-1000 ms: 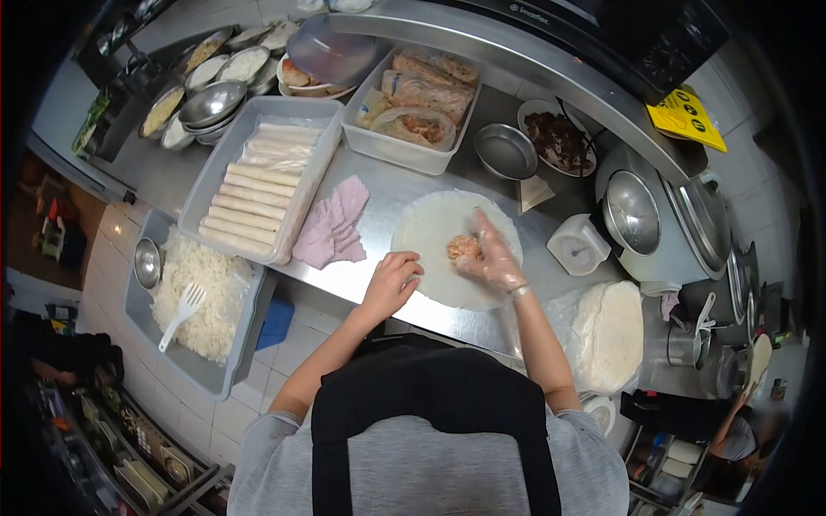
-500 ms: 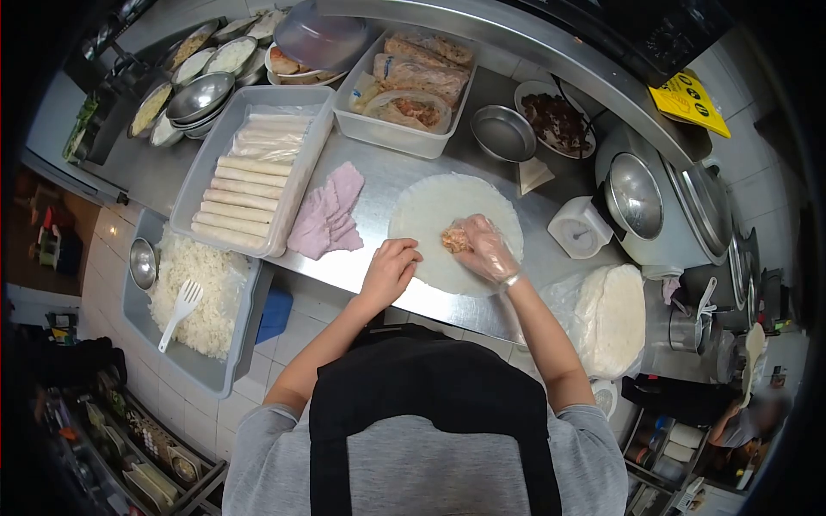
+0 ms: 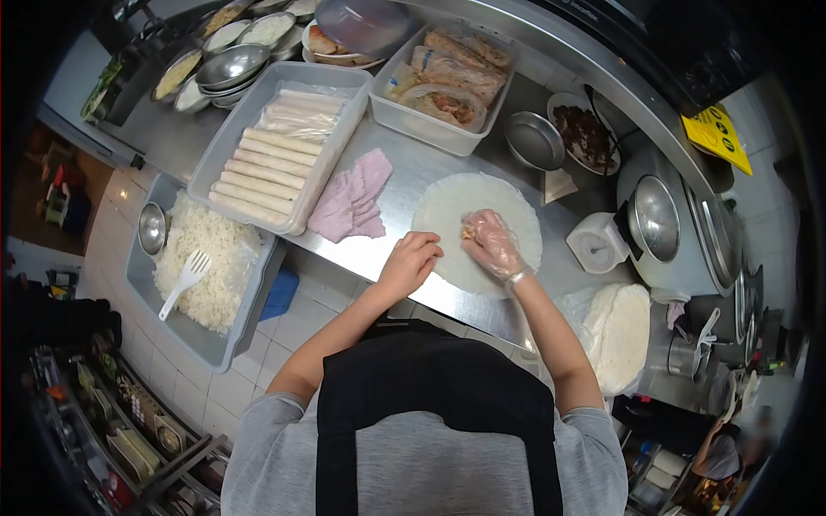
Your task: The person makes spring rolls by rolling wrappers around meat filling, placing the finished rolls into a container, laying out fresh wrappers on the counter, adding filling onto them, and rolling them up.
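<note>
A round, thin white wrapper sheet [image 3: 452, 198] lies flat on the steel counter. My right hand [image 3: 499, 251], in a clear plastic glove, is over its middle with the fingers curled around a clump of orange-brown filling [image 3: 468, 231]. Most of that clump is hidden by the glove. My left hand [image 3: 411, 265] is bare and rests at the sheet's left edge, its fingers slightly bent and apart, holding nothing that shows. To the right, a stack of similar white wrapper sheets [image 3: 621, 335] sits in clear plastic.
Finished white rolls [image 3: 262, 176] fill a plastic tub [image 3: 196, 185], beside a pink cloth [image 3: 353, 196]. Behind are a tub of bagged filling [image 3: 422, 120], a metal bowl [image 3: 533, 142] and a scale [image 3: 595, 242]. Rice [image 3: 202, 292] with a white fork stands lower left. Another person appears far right.
The view has shifted, so the counter's things appear farther right and slightly higher. My right hand now covers more of the filling clump. My left hand stays by the sheet's edge.
</note>
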`<action>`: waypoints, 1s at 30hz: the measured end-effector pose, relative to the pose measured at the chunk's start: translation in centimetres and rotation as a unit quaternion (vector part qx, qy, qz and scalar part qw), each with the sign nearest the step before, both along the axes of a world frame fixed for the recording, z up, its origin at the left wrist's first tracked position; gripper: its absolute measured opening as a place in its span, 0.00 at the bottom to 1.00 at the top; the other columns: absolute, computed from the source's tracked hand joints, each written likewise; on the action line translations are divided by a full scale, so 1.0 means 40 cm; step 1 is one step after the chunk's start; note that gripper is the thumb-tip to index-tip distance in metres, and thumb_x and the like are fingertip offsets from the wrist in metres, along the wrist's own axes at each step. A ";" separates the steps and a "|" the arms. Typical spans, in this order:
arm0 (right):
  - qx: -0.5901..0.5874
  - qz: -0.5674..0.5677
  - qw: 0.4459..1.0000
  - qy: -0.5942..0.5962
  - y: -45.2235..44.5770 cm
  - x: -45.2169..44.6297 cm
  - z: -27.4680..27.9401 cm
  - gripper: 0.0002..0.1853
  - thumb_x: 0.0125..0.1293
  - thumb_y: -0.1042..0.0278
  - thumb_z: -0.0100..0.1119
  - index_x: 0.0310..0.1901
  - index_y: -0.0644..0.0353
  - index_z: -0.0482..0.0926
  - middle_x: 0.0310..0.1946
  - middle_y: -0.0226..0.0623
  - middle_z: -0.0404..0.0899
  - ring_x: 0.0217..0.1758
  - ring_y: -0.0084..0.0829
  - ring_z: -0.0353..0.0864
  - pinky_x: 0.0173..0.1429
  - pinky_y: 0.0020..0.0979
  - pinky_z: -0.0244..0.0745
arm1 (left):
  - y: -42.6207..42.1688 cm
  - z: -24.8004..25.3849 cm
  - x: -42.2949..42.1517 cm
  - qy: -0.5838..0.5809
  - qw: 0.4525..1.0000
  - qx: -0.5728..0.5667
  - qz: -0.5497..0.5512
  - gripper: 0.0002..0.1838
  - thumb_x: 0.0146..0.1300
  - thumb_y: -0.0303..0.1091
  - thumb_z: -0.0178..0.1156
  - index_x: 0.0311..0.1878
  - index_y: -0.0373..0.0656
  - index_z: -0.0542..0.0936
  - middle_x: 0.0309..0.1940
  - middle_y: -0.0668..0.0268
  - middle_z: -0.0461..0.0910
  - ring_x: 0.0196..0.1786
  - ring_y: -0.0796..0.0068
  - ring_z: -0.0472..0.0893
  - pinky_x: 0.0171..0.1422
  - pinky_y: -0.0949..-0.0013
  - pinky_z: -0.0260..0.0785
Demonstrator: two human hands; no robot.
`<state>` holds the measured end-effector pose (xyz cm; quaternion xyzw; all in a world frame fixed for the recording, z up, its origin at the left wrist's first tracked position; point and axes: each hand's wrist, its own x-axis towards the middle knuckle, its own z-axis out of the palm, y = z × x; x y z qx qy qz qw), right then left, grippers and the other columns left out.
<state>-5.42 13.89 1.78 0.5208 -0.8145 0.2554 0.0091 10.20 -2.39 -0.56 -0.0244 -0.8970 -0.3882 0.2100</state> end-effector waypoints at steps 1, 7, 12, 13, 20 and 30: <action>-0.018 -0.009 1.000 0.001 -0.002 -0.002 0.029 0.23 0.53 0.64 0.67 0.51 0.58 0.76 0.43 0.42 0.75 0.50 0.44 0.74 0.56 0.42 0.69 | -0.002 0.000 0.000 0.005 1.000 0.001 -0.005 0.08 0.54 0.23 0.58 0.38 0.41 0.79 0.50 0.61 0.76 0.56 0.57 0.72 0.59 0.59 0.65; 0.002 -0.024 0.999 0.021 -0.013 0.008 0.034 0.20 0.57 0.59 0.63 0.50 0.58 0.76 0.42 0.41 0.75 0.48 0.43 0.74 0.55 0.41 0.70 | -0.001 -0.001 -0.001 -0.011 1.000 0.002 -0.007 0.08 0.55 0.24 0.58 0.39 0.41 0.79 0.51 0.61 0.76 0.56 0.58 0.72 0.59 0.60 0.65; 0.049 0.003 0.994 0.096 -0.002 0.046 -0.006 0.17 0.57 0.60 0.62 0.47 0.57 0.76 0.42 0.39 0.76 0.48 0.41 0.75 0.54 0.41 0.70 | -0.001 0.001 -0.001 -0.020 1.000 0.003 -0.008 0.08 0.55 0.24 0.58 0.39 0.42 0.79 0.51 0.61 0.76 0.56 0.58 0.72 0.59 0.59 0.65; 0.038 -0.009 0.995 0.088 -0.005 0.034 -0.007 0.16 0.57 0.61 0.61 0.46 0.56 0.76 0.41 0.38 0.76 0.47 0.40 0.75 0.53 0.41 0.71 | -0.001 0.001 -0.003 -0.013 1.000 -0.001 -0.006 0.08 0.55 0.24 0.58 0.39 0.41 0.79 0.51 0.62 0.76 0.55 0.58 0.72 0.58 0.59 0.65; -0.079 -0.055 0.993 0.072 0.004 0.018 0.035 0.20 0.64 0.67 0.56 0.58 0.57 0.74 0.54 0.43 0.76 0.57 0.45 0.75 0.58 0.38 0.73 | -0.003 0.006 -0.001 -0.006 1.000 -0.004 -0.010 0.08 0.54 0.23 0.59 0.38 0.41 0.79 0.50 0.62 0.76 0.55 0.59 0.72 0.57 0.59 0.65; -0.081 -0.031 0.994 0.070 0.057 0.104 -0.041 0.22 0.67 0.70 0.52 0.62 0.61 0.71 0.60 0.46 0.73 0.67 0.46 0.68 0.71 0.41 0.59 | -0.003 0.001 -0.001 -0.012 1.000 0.005 -0.013 0.08 0.54 0.23 0.58 0.38 0.41 0.79 0.50 0.60 0.76 0.55 0.57 0.73 0.58 0.59 0.65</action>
